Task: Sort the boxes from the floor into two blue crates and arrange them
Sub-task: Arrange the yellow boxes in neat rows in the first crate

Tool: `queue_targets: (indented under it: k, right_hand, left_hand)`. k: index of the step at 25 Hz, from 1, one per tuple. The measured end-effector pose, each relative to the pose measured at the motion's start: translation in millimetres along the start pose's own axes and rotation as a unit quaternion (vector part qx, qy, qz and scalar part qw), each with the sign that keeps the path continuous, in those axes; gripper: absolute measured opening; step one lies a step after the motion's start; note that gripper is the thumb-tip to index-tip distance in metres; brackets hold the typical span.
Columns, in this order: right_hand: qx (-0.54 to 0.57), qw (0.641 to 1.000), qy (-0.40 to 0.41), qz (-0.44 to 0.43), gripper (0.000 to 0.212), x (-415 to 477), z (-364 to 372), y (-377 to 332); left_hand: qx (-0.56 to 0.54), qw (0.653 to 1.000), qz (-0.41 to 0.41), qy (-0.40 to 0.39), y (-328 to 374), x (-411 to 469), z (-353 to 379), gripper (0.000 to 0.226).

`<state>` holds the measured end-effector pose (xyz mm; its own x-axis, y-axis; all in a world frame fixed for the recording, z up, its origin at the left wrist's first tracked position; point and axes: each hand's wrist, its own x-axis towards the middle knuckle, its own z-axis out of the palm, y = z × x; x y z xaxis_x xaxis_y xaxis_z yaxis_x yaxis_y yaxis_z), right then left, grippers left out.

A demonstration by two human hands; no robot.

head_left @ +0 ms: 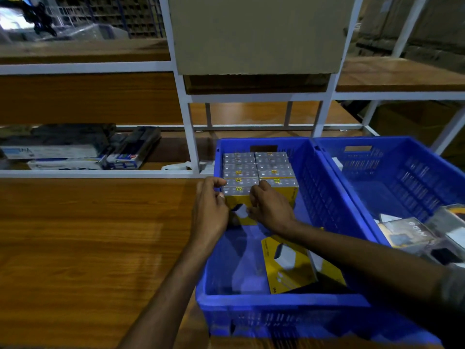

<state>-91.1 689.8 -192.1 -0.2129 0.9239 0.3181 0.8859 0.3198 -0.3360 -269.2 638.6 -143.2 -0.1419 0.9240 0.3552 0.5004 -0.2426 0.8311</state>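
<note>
Loose box [286,267]: tilted in the left crate [276,302], nearer than both grips.
Left grip [210,210]: curled round the front box [237,191], on its left side.
Right grip [271,210]: curled round its right side.
Packed rows [259,165]: just beyond the grips, touching that box.

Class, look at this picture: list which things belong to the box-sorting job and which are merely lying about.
Job: left blue plastic crate; right blue plastic crate; stacked grey-topped yellow cardboard boxes, gripped by left hand and right hand; loose yellow cardboard box lying in the left crate.
Lying about: large brown cardboard carton on the white metal rack; flat packets on the lower shelf.
</note>
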Motion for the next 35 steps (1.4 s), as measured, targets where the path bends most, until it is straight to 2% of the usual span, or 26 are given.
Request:
queue_targets:
  k: [3,5,6,8,10,12,14,17,20,24,27,29,32,33,35]
  right_hand:
    - [-0.020,0.994,-0.062,0.089,0.034,2.1,-35.7,3.2]
    - [-0.079,0.967,-0.210,0.116,0.034,-4.0,-58.1,11.3]
    - [-0.114,0.942,-0.299,0.104,0.038,-8.9,-64.6,17.6]
    - [-0.138,0.889,-0.427,0.089,0.058,-22.5,-68.5,27.2]
    - [-0.051,0.870,-0.471,0.137,0.063,-34.9,-65.9,37.5]
    - [0.013,0.863,-0.478,0.161,0.059,-42.8,-68.4,38.1]
    - [0.026,0.871,-0.461,0.169,0.057,-43.6,-69.5,37.0]
    - [0.125,0.895,-0.384,0.191,0.045,-40.6,-75.2,34.1]
    - [0.226,0.902,-0.302,0.208,0.030,-35.2,-89.5,36.8]
    - [0.402,0.853,-0.194,0.271,0.043,-33.5,-118.6,41.1]
    - [0.538,0.796,-0.123,0.248,0.029,-37.3,-134.1,35.9]
    - [0.562,0.789,-0.118,0.219,0.035,-40.8,-137.2,34.5]
    - [0.501,0.848,-0.086,0.150,0.048,-49.2,-135.3,32.4]
    - [0.466,0.877,-0.045,0.110,0.050,-53.1,-134.7,31.1]
    - [0.332,0.941,0.065,-0.030,0.045,-62.7,-134.8,28.5]
  left_hand:
    - [0.046,0.997,0.045,-0.040,2.4,0.6,-0.9,0.026]
    - [0.098,0.987,0.088,-0.093,3.6,1.5,2.0,0.022]
    - [0.113,0.980,0.101,-0.132,5.5,0.0,4.7,0.021]
    - [0.137,0.961,0.097,-0.220,13.3,-6.4,9.6,0.024]
    - [0.173,0.934,0.075,-0.304,20.0,-13.0,18.0,0.035]
    - [0.215,0.906,0.068,-0.357,23.9,-19.1,27.6,0.044]
    - [0.230,0.902,0.049,-0.361,19.1,-22.6,33.6,0.050]
    - [0.221,0.904,0.006,-0.366,9.7,-25.0,34.1,0.064]
    - [0.148,0.915,-0.043,-0.374,1.5,-23.9,31.3,0.070]
    - [0.013,0.926,-0.099,-0.364,-0.2,-22.3,29.4,0.073]
    - [-0.118,0.933,-0.114,-0.321,6.9,-19.3,29.0,0.035]
    - [-0.163,0.935,-0.117,-0.291,11.0,-17.1,26.7,0.031]
    - [-0.190,0.943,-0.074,-0.262,11.5,-18.1,25.6,0.030]
    - [-0.199,0.947,-0.045,-0.247,9.8,-19.2,26.1,0.030]
    - [-0.182,0.959,0.038,-0.216,10.3,-18.7,24.7,0.036]
